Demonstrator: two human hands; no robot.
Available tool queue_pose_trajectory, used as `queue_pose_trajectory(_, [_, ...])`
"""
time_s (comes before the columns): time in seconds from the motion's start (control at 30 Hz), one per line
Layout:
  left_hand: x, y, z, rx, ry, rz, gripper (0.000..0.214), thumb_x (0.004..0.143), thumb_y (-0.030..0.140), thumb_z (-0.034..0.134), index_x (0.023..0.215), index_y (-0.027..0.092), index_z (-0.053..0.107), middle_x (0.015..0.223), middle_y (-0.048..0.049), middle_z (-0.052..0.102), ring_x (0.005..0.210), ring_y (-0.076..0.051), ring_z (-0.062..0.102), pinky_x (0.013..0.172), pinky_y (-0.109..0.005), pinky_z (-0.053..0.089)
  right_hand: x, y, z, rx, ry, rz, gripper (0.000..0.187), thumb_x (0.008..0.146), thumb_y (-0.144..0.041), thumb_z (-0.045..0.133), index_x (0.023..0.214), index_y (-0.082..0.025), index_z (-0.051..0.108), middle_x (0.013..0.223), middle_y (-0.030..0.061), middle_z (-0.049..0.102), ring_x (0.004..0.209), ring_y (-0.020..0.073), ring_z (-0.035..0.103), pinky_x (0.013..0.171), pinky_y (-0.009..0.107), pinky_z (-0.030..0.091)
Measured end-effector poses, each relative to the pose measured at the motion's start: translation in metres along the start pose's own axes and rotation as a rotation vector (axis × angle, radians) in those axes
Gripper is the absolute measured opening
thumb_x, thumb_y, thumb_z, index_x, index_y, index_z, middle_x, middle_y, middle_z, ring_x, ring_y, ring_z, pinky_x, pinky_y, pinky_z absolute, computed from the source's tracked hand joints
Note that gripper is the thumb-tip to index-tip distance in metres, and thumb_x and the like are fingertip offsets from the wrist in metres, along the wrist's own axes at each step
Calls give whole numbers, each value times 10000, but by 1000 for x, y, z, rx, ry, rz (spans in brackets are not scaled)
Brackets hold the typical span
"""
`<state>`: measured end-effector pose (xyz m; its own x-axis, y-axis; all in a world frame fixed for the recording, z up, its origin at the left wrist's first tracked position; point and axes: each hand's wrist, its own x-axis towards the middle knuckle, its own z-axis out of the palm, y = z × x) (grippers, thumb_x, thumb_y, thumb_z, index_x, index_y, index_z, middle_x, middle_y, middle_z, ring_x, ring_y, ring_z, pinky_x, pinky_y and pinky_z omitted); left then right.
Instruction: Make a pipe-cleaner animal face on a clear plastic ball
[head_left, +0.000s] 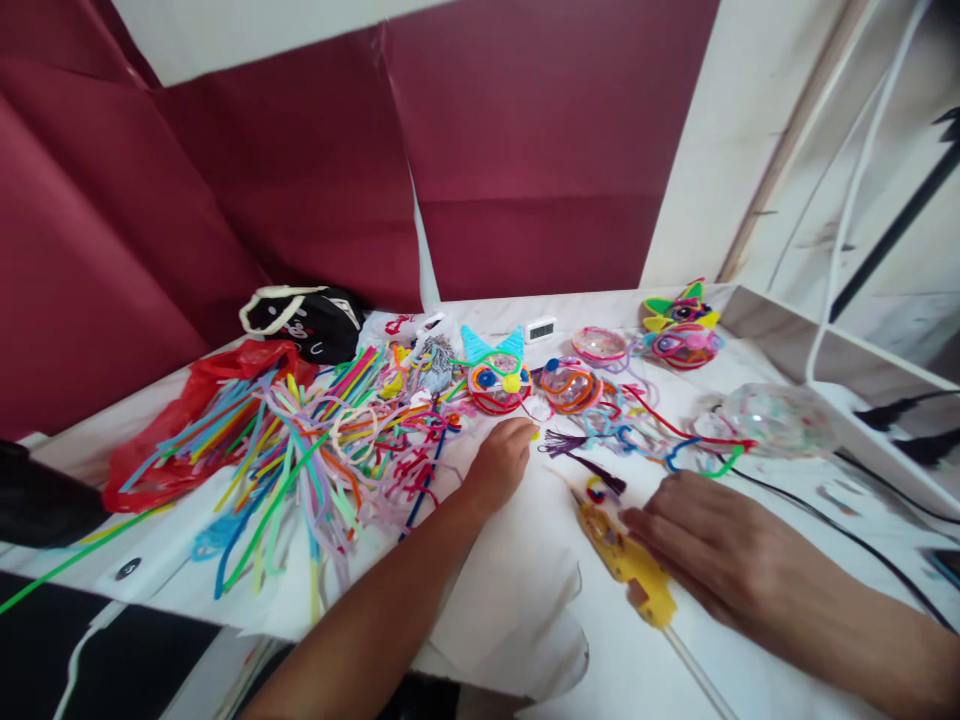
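Note:
My left hand (501, 460) reaches forward over the white table (750, 660), fingers curled in a pinch on a tiny yellow piece (535, 435). My right hand (709, 535) lies on the table with its fingers against a yellow glue gun (626, 560), which rests flat with a glue stick out the back. Just ahead of the hands sit a purple tassel (562, 443) and round clear balls wrapped in pipe cleaners (499, 385), one with blue ears.
A big heap of coloured pipe cleaners (300, 450) spreads at the left, partly on a red plastic bag (161, 440). A black pouch (311, 320), a small white digital display (540, 328), more decorated balls (682, 340), a clear ball (780, 418) and black cables (840, 530) lie around.

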<state>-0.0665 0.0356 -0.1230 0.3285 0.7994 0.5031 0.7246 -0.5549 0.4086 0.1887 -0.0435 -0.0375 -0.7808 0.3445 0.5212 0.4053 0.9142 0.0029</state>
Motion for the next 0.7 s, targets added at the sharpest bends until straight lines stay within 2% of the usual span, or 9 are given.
queue_pose_trajectory(0.1, [6,2,4,116,-84,10,383,856,40,388,1140,181,603,1204,-114,614,1156,-207,554,998,-399,465,-5,-13,-6,-4,57,-36,251,959,-96,363,936,-142,609,680,47,591,606,176,534,570,337,412])
queue_pose_trajectory(0.33, [22,11,9,284,-206,-16,238,857,13,430,922,148,615,985,-120,643,992,-238,583,882,-375,487,-13,-17,-4,-42,95,-75,309,955,-83,322,882,-155,614,699,61,629,607,185,560,601,351,441])
queue_pose_trajectory(0.5, [22,12,7,353,-234,-47,200,873,37,440,877,161,596,910,-92,618,898,-221,560,809,-346,471,-15,-11,3,-26,98,-61,296,950,-87,333,877,-153,612,664,55,608,596,189,555,580,345,430])
queue_pose_trajectory(0.7, [20,10,2,333,-211,-69,178,893,85,456,831,190,586,857,-52,580,829,-196,542,727,-290,436,-17,-7,8,-4,90,-23,282,942,-77,346,886,-142,615,645,52,593,566,185,541,533,340,410])
